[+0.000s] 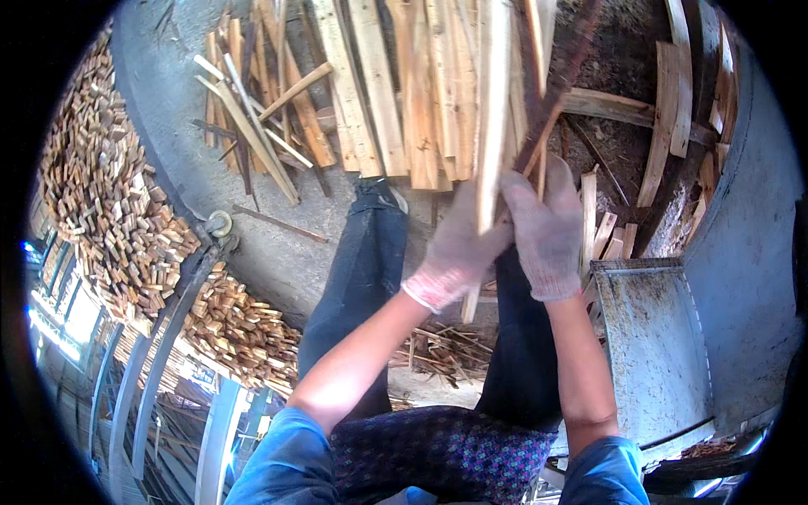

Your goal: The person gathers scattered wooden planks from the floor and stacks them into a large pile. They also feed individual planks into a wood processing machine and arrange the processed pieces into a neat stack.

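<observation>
Both my hands wear pale knit gloves and are close together above my knees. My left hand [459, 252] is closed around a long pale wood strip [495, 109], which points away from me; a short end sticks out below the hand. My right hand [545, 227] is closed around a dark brown wood strip [560, 105] that slants up to the right, with thinner strips beside it. The hands are slightly blurred, and their fingertips are partly hidden. Beyond them, several long pale boards [370, 93] lie side by side on the ground.
Thin loose sticks [261, 109] lie crossed at the far left. Large heaps of short wood pieces [126, 202] fill the left side behind a dark metal edge. At right stand a grey metal panel [656, 353] and more boards [665, 118]. Wood scraps [442, 349] lie between my legs.
</observation>
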